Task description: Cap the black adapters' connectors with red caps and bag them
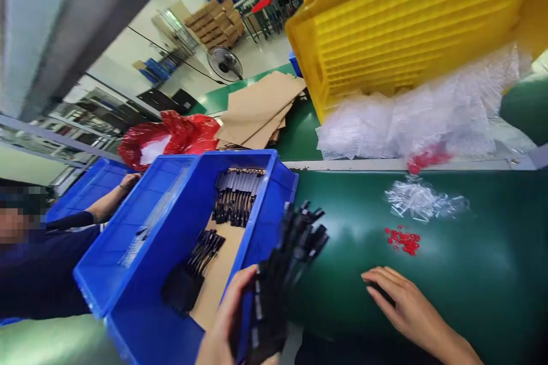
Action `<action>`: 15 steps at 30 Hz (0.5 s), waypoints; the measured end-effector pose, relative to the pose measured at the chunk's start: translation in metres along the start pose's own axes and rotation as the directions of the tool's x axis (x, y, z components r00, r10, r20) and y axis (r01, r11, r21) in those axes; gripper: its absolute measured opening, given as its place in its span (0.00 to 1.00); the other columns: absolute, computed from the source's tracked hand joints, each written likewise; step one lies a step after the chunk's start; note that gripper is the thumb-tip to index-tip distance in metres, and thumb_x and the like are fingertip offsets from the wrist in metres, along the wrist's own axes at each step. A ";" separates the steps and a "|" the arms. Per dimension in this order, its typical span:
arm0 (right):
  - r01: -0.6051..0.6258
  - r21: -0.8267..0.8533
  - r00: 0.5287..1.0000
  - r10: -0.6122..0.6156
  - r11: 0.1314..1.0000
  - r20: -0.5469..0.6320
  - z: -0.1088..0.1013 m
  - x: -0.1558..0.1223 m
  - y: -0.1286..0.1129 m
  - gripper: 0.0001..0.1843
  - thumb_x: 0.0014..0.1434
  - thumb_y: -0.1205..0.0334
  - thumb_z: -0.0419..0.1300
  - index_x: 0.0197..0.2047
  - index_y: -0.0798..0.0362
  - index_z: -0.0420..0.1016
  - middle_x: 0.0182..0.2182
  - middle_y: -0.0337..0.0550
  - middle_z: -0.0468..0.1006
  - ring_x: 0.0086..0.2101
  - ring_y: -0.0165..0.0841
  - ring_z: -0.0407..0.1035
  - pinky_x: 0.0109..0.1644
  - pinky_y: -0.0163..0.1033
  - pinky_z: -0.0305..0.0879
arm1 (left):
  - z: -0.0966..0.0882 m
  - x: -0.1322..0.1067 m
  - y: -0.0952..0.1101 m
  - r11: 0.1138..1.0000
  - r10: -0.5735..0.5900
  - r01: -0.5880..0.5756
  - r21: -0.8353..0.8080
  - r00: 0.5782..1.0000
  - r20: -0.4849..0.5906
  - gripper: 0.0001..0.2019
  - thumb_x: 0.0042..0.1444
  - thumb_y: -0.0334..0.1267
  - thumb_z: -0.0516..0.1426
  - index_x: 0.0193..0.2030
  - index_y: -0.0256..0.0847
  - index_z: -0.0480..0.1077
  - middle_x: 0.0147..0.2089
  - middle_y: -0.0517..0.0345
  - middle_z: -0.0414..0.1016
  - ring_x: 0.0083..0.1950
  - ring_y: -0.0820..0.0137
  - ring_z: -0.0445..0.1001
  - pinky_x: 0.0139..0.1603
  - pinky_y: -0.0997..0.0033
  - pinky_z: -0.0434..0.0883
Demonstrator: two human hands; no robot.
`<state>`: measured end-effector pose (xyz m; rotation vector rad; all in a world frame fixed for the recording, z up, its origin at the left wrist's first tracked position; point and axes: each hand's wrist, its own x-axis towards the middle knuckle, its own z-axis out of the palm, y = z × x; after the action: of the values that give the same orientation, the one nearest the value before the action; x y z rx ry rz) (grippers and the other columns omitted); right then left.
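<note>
My left hand [231, 319] grips a thick bundle of black short cables with connector ends [274, 285], held upright and partly blurred beside the blue bin [252, 239]. More black cables [237, 197] stand in a row inside that bin, and another group [205, 254] lies lower on its cardboard liner [220, 285]. Over the green table, my right hand [406, 302] has its thumb and fingers apart, with nothing visible in them. Beyond its fingertips lie small red rings [405, 240] and a heap of clear plastic pieces [422, 201].
A second blue bin [141, 199] adjoins on the left, where a co-worker's arm [109, 202] reaches out. Behind are a red plastic bag [188, 134], cardboard sheets [257, 105], bubble-wrap bags [385, 125] and a tilted yellow tray [385, 28]. A metal rail [385, 165] edges the green table [342, 251].
</note>
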<state>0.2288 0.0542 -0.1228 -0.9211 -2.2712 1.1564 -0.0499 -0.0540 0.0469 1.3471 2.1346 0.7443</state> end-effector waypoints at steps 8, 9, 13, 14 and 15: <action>-0.058 0.014 0.997 0.059 0.998 -0.040 -0.008 0.000 -0.005 0.11 0.69 0.63 0.47 0.47 0.51 0.70 0.38 0.44 0.76 0.39 0.35 0.72 0.42 0.40 0.70 | 0.111 0.044 -0.037 0.889 0.275 -0.363 0.279 0.911 0.307 0.35 0.45 0.31 0.57 0.62 0.34 0.54 0.57 0.38 0.65 0.61 0.52 0.64 0.59 0.48 0.67; -0.062 0.013 0.997 0.062 0.998 -0.054 -0.009 0.000 -0.006 0.11 0.69 0.63 0.47 0.46 0.51 0.70 0.38 0.44 0.76 0.38 0.35 0.72 0.42 0.40 0.70 | 0.116 0.049 -0.044 0.870 0.286 -0.395 0.296 0.892 0.350 0.35 0.45 0.31 0.57 0.63 0.34 0.53 0.58 0.38 0.64 0.61 0.52 0.64 0.60 0.47 0.65; -0.083 0.002 0.992 0.083 0.997 -0.093 -0.014 0.001 -0.005 0.12 0.69 0.65 0.46 0.44 0.51 0.70 0.37 0.44 0.76 0.38 0.34 0.72 0.41 0.40 0.70 | 0.125 0.061 -0.059 0.812 0.278 -0.453 0.369 0.854 0.439 0.43 0.47 0.34 0.60 0.68 0.37 0.44 0.63 0.38 0.60 0.67 0.47 0.56 0.66 0.38 0.54; -0.082 -0.001 0.991 0.081 0.997 -0.104 -0.015 0.001 -0.005 0.12 0.69 0.65 0.46 0.43 0.51 0.70 0.37 0.44 0.76 0.37 0.34 0.72 0.41 0.40 0.70 | 0.124 0.061 -0.059 0.805 0.273 -0.455 0.381 0.854 0.443 0.48 0.47 0.38 0.62 0.70 0.39 0.40 0.66 0.38 0.58 0.69 0.45 0.53 0.66 0.36 0.51; -0.076 -0.005 0.990 0.075 0.997 -0.119 -0.017 0.002 -0.005 0.12 0.69 0.64 0.46 0.43 0.51 0.70 0.36 0.44 0.76 0.37 0.34 0.72 0.41 0.40 0.70 | 0.122 0.060 -0.056 0.801 0.274 -0.457 0.386 0.854 0.441 0.52 0.46 0.42 0.64 0.71 0.42 0.35 0.68 0.39 0.54 0.70 0.43 0.49 0.67 0.35 0.50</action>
<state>0.2367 0.0625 -0.1093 -1.0586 -2.1653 1.0928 -0.0275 0.0029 -0.0866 2.0305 1.8245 0.0539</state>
